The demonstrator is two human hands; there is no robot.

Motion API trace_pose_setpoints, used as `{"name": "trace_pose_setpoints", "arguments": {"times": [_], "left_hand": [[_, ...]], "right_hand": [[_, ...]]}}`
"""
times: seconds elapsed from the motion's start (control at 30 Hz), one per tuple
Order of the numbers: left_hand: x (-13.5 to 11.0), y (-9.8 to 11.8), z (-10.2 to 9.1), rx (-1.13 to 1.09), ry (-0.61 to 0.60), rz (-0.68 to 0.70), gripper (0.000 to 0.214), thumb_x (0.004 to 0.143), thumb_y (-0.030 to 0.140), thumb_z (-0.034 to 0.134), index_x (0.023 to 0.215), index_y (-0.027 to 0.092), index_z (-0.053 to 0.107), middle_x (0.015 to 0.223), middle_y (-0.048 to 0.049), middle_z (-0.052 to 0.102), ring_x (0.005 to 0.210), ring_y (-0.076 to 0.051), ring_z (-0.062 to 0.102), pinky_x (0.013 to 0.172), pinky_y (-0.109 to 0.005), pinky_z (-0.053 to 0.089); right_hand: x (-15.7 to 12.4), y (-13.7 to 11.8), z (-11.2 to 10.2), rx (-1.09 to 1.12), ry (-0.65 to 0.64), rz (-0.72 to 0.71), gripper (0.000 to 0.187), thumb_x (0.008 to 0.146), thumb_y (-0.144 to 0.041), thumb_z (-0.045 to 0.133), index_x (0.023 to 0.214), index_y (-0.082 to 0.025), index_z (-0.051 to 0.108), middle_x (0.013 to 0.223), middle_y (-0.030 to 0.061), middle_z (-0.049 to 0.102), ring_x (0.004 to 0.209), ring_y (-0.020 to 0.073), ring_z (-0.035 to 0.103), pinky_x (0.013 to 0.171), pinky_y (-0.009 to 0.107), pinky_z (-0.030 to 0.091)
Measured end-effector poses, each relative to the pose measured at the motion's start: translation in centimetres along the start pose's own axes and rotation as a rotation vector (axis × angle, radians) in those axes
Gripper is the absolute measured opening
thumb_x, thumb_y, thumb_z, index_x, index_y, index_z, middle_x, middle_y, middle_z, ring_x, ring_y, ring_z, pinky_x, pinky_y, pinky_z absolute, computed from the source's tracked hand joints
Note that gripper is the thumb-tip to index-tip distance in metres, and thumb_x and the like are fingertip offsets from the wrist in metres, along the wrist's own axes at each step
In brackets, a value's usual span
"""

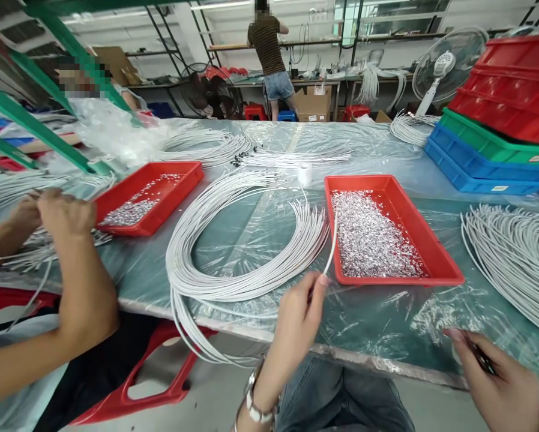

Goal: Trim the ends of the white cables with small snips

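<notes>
Nearest me, my right hand (499,378) is curled shut around a thin dark tool (479,357), low at the table (386,336) edge. My left hand (299,318) pinches one white wire (330,255) between thumb and fingertips, its free end rising just above the hand to the near-left rim of the red tray (431,240) of silvery terminals (368,240). I judge I'm fitting a terminal; the wire end must next meet one. Beyond lies the coiled wire bundle (233,240); a co-worker's hands (53,210) work at the left.
</notes>
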State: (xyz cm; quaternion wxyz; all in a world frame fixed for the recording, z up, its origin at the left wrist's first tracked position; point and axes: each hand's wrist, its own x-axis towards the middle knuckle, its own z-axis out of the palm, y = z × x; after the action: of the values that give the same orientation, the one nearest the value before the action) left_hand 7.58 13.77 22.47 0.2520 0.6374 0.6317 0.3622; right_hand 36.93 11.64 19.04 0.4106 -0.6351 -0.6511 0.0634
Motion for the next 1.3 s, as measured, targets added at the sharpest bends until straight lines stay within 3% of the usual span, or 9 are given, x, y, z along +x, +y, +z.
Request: {"name": "trace_pose_setpoints", "arguments": {"times": [0.2, 0.33, 0.5, 0.63, 0.8, 1.0, 1.1, 1.3], "left_hand": [[-3.4, 4.7, 0.9, -0.29, 0.007, 0.198, 0.02, 0.105, 0.027, 0.041, 0.099, 0.022, 0.06, 0.075, 0.0014, 0.065, 0.062, -0.013, 0.059, 0.054, -0.024, 0.036], [-3.7, 5.5, 1.5, -0.396, -0.049, 0.241, 0.019, 0.104, 0.029, 0.046, 0.097, 0.023, 0.062, 0.076, 0.0022, 0.068, 0.062, -0.012, 0.061, 0.058, -0.023, 0.041], [-4.2, 5.5, 1.8, -0.486, -0.01, 0.16, 0.024, 0.107, 0.032, 0.039, 0.11, 0.029, 0.063, 0.062, 0.0059, 0.056, 0.052, -0.011, 0.05, 0.054, -0.021, 0.04], [-4.5, 5.6, 1.7, -0.645, 0.002, 0.024, 0.025, 0.108, 0.035, 0.037, 0.119, 0.034, 0.059, 0.073, 0.0053, 0.059, 0.058, -0.01, 0.048, 0.058, -0.02, 0.041], [-4.7, 5.9, 1.3, -0.68, 0.022, -0.061, 0.027, 0.104, 0.043, 0.045, 0.109, 0.031, 0.068, 0.072, 0.0036, 0.057, 0.066, -0.01, 0.052, 0.063, -0.02, 0.041], [-4.8, 5.6, 1.4, -0.66, 0.041, -0.112, 0.032, 0.1, 0.047, 0.053, 0.095, 0.024, 0.074, 0.07, 0.0016, 0.054, 0.058, -0.01, 0.047, 0.057, -0.02, 0.041], [-5.1, 5.4, 1.7, -0.716, 0.013, -0.122, 0.032, 0.1, 0.047, 0.053, 0.093, 0.023, 0.073, 0.07, 0.0009, 0.056, 0.059, -0.011, 0.046, 0.057, -0.02, 0.04], [-5.6, 5.6, 2.1, -0.849, 0.024, -0.198, 0.034, 0.103, 0.047, 0.045, 0.09, 0.02, 0.061, 0.059, 0.006, 0.039, 0.053, -0.009, 0.034, 0.05, -0.021, 0.028]], "right_hand": [[1.4, -4.8, 1.4, 0.212, -0.087, -0.209, 0.018, 0.091, -0.028, 0.063, 0.076, -0.021, 0.071, 0.068, 0.0007, 0.074, 0.053, 0.0157, 0.07, 0.049, 0.018, 0.054], [1.9, -8.0, 1.3, 0.314, -0.078, -0.275, 0.022, 0.096, -0.025, 0.058, 0.077, -0.02, 0.068, 0.067, 0.0013, 0.071, 0.054, 0.014, 0.067, 0.047, 0.019, 0.052], [2.4, -10.5, 0.9, 0.43, -0.133, -0.296, 0.032, 0.099, -0.046, 0.055, 0.086, -0.019, 0.067, 0.062, -0.0016, 0.063, 0.043, 0.0084, 0.053, 0.04, 0.018, 0.043], [2.4, -11.1, 1.1, 0.504, -0.194, -0.302, 0.041, 0.098, -0.056, 0.052, 0.091, -0.018, 0.067, 0.064, -0.0009, 0.062, 0.045, 0.0085, 0.051, 0.041, 0.018, 0.042], [2.1, -11.1, 1.6, 0.538, -0.283, -0.288, 0.036, 0.1, -0.055, 0.049, 0.099, -0.022, 0.063, 0.072, -0.0025, 0.063, 0.053, 0.0077, 0.053, 0.049, 0.017, 0.043], [2.3, -11.6, 1.7, 0.538, -0.367, -0.278, 0.025, 0.102, -0.046, 0.05, 0.099, -0.023, 0.06, 0.074, -0.0049, 0.063, 0.056, 0.0066, 0.054, 0.053, 0.016, 0.042], [2.5, -11.8, 1.8, 0.483, -0.386, -0.285, 0.025, 0.101, -0.046, 0.052, 0.099, -0.022, 0.059, 0.077, -0.0043, 0.067, 0.059, 0.0069, 0.057, 0.055, 0.016, 0.044], [2.6, -11.9, 1.9, 0.411, -0.4, -0.333, 0.027, 0.102, -0.045, 0.049, 0.096, -0.021, 0.059, 0.073, -0.0042, 0.066, 0.055, 0.0068, 0.055, 0.054, 0.017, 0.044]]}}
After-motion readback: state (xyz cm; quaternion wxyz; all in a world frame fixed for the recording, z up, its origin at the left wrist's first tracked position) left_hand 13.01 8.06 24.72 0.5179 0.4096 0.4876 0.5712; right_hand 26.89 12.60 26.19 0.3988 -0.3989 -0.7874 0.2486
